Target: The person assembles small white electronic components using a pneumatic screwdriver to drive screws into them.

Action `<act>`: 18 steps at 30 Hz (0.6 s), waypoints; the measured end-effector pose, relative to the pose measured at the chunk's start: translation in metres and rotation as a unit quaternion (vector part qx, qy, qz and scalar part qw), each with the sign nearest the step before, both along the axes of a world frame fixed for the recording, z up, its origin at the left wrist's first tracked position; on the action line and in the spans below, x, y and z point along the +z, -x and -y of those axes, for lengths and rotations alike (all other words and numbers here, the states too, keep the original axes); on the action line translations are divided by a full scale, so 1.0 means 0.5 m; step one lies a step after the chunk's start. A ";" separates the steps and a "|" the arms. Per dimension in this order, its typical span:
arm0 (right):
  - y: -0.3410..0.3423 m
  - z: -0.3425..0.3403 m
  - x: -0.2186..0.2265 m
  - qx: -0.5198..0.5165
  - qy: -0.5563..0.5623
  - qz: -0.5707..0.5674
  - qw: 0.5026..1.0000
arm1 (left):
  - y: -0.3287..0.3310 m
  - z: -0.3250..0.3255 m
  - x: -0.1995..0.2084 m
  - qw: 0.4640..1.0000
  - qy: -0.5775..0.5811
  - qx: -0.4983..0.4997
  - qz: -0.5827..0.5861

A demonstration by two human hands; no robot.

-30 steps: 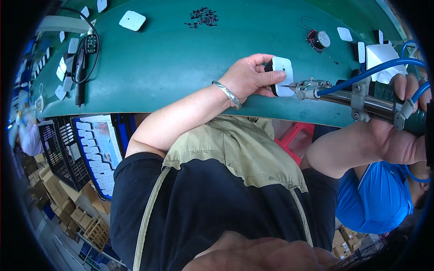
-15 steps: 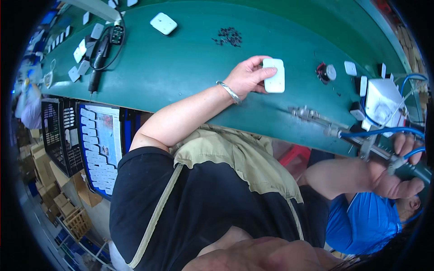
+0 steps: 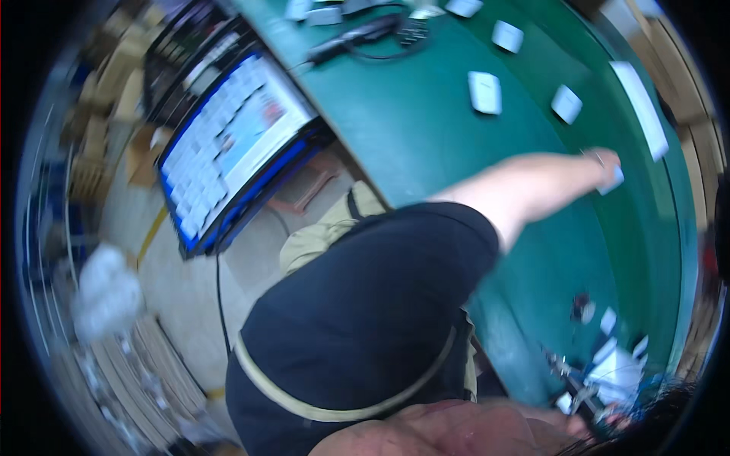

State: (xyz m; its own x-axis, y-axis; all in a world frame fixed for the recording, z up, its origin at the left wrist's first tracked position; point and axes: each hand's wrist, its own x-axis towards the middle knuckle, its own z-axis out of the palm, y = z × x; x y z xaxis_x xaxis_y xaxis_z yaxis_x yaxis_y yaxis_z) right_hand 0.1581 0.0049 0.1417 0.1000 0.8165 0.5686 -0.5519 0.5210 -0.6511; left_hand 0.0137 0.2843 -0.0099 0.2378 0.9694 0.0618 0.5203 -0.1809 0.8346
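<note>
My left arm stretches far out over the green table [image 3: 426, 129]. My left hand [image 3: 602, 163] is at the far side, closed on a small flat white plastic piece [image 3: 614, 181]; the picture is blurred there. Two similar white pieces [image 3: 484, 92] [image 3: 566, 103] lie on the table to the left of the hand. My right hand does not show. A metal tool with a hose and white parts [image 3: 608, 368] sit at the lower right.
A blue crate [image 3: 228, 144] filled with several white pieces stands below the table's near edge. A black corded tool [image 3: 357, 32] lies at the top. A long white strip [image 3: 640, 106] runs along the far edge. Stacked cardboard [image 3: 144, 365] covers the floor.
The view has swung round sharply and blurred. My left arm has reached much farther across the table with the white piece. My right hand and its tool have left the picture.
</note>
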 end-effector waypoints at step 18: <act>0.301 -0.198 -0.100 0.096 0.058 0.076 0.991 | 0.906 0.848 -0.070 0.842 -0.320 0.375 -0.217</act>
State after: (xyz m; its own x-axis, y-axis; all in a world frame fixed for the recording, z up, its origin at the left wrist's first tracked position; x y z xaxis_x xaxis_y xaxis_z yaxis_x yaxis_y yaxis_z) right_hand 0.0077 0.1039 0.0915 -0.1442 0.8727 0.4665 -0.5243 0.3324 -0.7840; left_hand -0.4392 -0.1398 -0.0449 -0.2923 0.6576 0.6943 0.9197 -0.0057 0.3926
